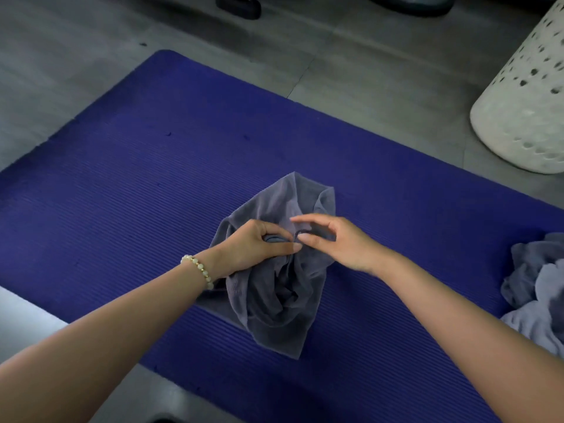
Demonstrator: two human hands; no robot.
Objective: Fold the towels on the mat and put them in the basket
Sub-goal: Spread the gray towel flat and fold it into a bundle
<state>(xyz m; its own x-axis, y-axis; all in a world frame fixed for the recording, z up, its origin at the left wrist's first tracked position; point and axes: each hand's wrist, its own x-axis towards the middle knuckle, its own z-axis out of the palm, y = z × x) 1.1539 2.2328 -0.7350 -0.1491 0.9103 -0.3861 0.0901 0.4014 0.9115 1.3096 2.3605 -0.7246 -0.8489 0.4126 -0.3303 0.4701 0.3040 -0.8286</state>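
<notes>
The left hand point(256, 245) grips a bunch of the grey towel point(283, 300) in the middle of the blue mat point(122, 178). The right hand point(332, 242) is open, its thumb touching the towel. More towels point(537, 288) lie at the mat's right edge. The white basket point(525, 102) stands on the floor beyond.

Grey tiled floor point(366, 71), dark shoe point(239, 7) at far edge
</notes>
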